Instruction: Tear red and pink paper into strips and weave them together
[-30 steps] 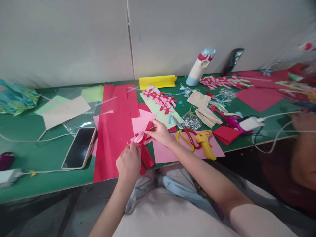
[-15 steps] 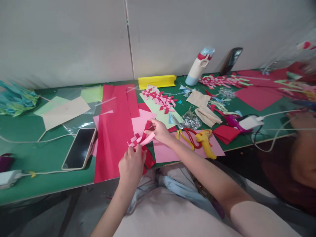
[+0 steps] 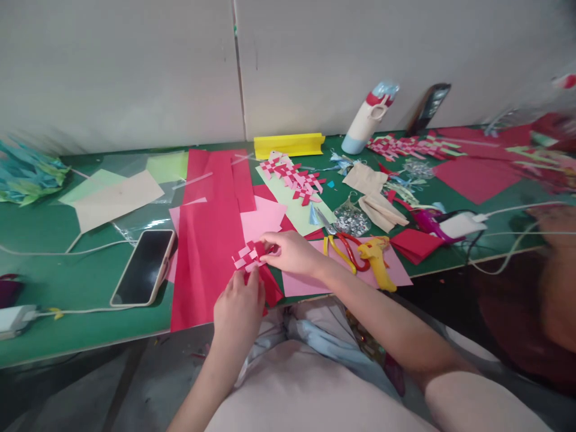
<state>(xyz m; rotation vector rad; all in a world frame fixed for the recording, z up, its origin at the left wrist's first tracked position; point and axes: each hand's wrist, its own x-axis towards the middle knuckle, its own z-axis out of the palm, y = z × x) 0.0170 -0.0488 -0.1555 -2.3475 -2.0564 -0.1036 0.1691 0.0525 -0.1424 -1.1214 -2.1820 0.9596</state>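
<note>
A small woven piece of pink and red paper strips [image 3: 244, 255] lies over the large red sheet [image 3: 202, 240]. At its lower edge, the closed fingertips of my left hand [image 3: 238, 303] press on it. My right hand [image 3: 290, 253] pinches its right end between thumb and fingers, hiding part of the strips there. Folded red paper [image 3: 272, 288] shows just below the hands. Behind them, a longer finished-looking woven strip [image 3: 294, 177] rests on a pale green sheet [image 3: 279, 198]. A loose pink sheet [image 3: 261, 223] lies between.
Scissors [image 3: 348, 249] and a yellow glue gun [image 3: 377, 264] lie to the right, near a bag of small shiny pieces [image 3: 353, 219]. A phone [image 3: 144, 267] lies left. A bottle [image 3: 369, 120] stands at the back. Another person's arm [image 3: 555, 240] is at far right.
My right hand has moved down and slightly toward me, bringing the raised red and pink strip ends to the woven piece. My left hand stays at its lower edge. The view shifted slightly.
</note>
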